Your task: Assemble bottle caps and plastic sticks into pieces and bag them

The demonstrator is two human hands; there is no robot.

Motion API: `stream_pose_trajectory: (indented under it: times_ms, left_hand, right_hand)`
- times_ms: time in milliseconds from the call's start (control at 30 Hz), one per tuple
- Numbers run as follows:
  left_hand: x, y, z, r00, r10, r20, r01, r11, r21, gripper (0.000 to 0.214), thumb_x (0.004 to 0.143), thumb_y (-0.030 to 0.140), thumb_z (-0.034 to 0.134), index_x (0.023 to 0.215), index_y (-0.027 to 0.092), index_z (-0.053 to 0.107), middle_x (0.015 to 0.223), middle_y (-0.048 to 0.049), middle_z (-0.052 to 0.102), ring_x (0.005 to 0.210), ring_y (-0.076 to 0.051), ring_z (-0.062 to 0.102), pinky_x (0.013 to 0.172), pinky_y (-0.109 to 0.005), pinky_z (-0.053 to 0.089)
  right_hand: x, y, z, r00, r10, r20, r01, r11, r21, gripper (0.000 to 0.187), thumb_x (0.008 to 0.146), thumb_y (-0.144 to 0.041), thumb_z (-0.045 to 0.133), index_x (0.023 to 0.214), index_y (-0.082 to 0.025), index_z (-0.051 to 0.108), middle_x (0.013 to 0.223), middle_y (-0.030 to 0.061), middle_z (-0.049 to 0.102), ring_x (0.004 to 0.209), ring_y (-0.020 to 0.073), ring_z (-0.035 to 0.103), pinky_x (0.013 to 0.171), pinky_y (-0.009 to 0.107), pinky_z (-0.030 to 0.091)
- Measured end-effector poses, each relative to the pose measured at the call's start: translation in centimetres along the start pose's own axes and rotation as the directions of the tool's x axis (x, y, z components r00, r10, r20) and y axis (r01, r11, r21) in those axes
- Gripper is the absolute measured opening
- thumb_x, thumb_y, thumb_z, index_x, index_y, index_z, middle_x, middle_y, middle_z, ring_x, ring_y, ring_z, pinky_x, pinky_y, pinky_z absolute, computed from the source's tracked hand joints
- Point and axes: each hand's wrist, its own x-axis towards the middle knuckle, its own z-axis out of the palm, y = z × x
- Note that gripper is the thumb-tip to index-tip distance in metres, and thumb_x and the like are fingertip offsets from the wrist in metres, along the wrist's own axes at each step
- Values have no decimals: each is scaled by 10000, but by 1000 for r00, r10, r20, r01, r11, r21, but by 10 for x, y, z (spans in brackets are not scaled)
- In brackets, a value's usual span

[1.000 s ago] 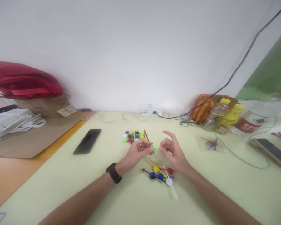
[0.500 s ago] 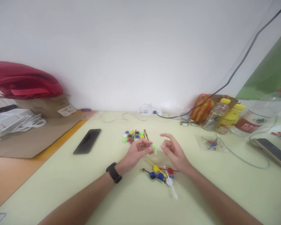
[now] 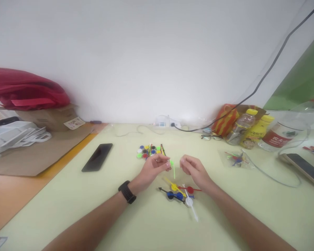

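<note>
My left hand [image 3: 154, 170], with a black watch [image 3: 127, 192] on its wrist, pinches a bright green spinner arrow [image 3: 174, 170] that points down from the fingertips. Just to its right, my right hand [image 3: 195, 170] is closed, thumb against curled fingers; whatever is in them, if anything, is hidden. Below the hands lies a loose group of spinner arrows: yellow [image 3: 174, 187], red [image 3: 190, 190], black [image 3: 170, 195], blue [image 3: 180, 196] and white [image 3: 189, 202]. Behind my left hand are several coloured discs [image 3: 139, 151] and thin arrow pieces [image 3: 162, 149], partly covered by the fingers.
A black phone [image 3: 97, 157] lies to the left, glasses [image 3: 211, 137] behind to the right. Further right are a small bag of coloured pieces [image 3: 237, 159], bottles [image 3: 258, 131], a cable [image 3: 277, 182] and another phone [image 3: 306, 170]. A power strip [image 3: 162, 122] sits by the wall.
My right index finger, stretched out before, has curled in against the thumb. The green arrow in my left hand now shows more of its length; my left hand has barely moved.
</note>
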Motion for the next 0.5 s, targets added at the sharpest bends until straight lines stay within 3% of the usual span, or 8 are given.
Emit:
stream_pose_trajectory:
  times_ms: [67,167,267,333,367,400,433,500]
  left_hand:
    - [0,0,0,1000,-3,-4,3,1000,-3,327,792,341,875,996,150,703,879,-40,695,817,-166,695,806,-327,582]
    - [-1,2,1,1000,-10,-8,10,1000,-12,319,787,338,879,986,157,707,900,-41,696,831,-163,688,803,-322,581]
    - [-1,3,2,1000,-14,-12,14,1000,-16,318,778,341,884,975,160,712,900,-39,700,822,-164,689,804,-325,573]
    - [-1,3,3,1000,-19,-15,18,1000,-11,325,769,345,890,967,156,714,888,-41,701,809,-165,688,801,-326,565]
    - [-1,3,3,1000,-24,-15,24,1000,-8,330,765,346,892,964,153,714,888,-43,703,804,-165,687,802,-326,561]
    - [-2,3,3,999,-29,-15,29,1000,-5,335,761,346,895,963,150,712,892,-46,705,800,-163,684,802,-325,558]
    - [-2,2,3,999,-35,-12,35,999,-2,341,760,347,896,966,148,710,896,-47,706,801,-161,682,804,-324,555]
    - [-2,2,2,999,-45,-3,45,999,2,351,764,350,893,981,147,706,899,-48,705,804,-161,681,804,-323,553]
  right_hand:
    - [0,0,2,1000,19,-25,-18,999,31,356,913,-575,646,966,-224,618,598,-68,375,558,129,332,539,279,251]
    - [0,2,6,997,68,-43,-63,992,109,474,909,-560,654,1252,-247,557,637,-74,413,565,131,341,538,273,262]
    - [1,2,5,988,136,-77,-114,964,241,565,899,-548,669,1366,-278,500,694,-61,487,546,122,330,528,271,253]
    - [2,0,-1,975,224,13,-213,905,368,430,911,-568,633,1209,-259,622,672,-50,471,522,117,303,519,279,245]
    - [2,-2,-5,963,250,103,-269,861,431,380,928,-589,588,1011,-231,687,626,-46,426,509,116,282,515,289,245]
    - [2,-5,-9,949,247,197,-313,817,485,458,945,-610,535,768,-210,673,580,-42,360,496,116,258,511,301,247]
    - [2,-8,-13,936,221,274,-338,784,521,584,959,-624,486,563,-204,574,549,-38,294,488,117,241,510,314,252]
    - [1,-14,-18,938,150,313,-309,772,556,711,969,-631,446,402,-209,369,531,-30,233,486,119,238,517,331,269]
